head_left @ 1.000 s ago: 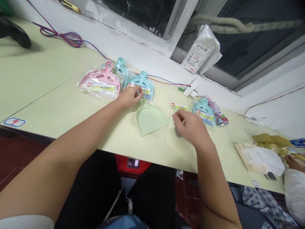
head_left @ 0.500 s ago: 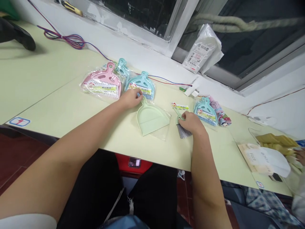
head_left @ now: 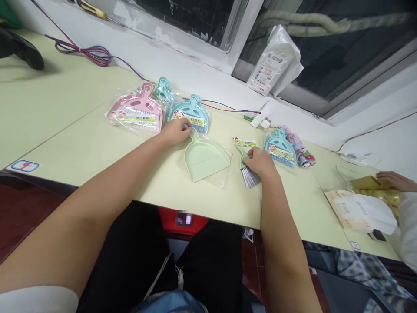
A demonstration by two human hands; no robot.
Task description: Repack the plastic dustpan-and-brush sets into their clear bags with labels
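The fingers of my left hand [head_left: 176,131] are closed at the handle tip of a pale green dustpan [head_left: 208,160], which lies flat on the table over a clear plastic bag [head_left: 219,179]. To the right, my right hand [head_left: 259,161] grips a small green hand brush [head_left: 243,158] by its handle. Its grey bristles [head_left: 250,177] point toward the table's front edge. Just behind the brush lies a printed label card [head_left: 244,142]. A bagged blue dustpan set [head_left: 192,111] is right behind my left hand.
A bagged pink dustpan set [head_left: 138,108] lies at the left, another blue set [head_left: 280,148] right of my right hand beside a patterned cloth bundle [head_left: 301,150]. Cables [head_left: 97,55] run along the wall. Another person's hand [head_left: 395,180] touches yellow items at the far right.
The view has shifted slightly. My hands stay near the dustpan and brush, with the brush turned a little so more bristles show. Another person's hand has come further into view at the right.
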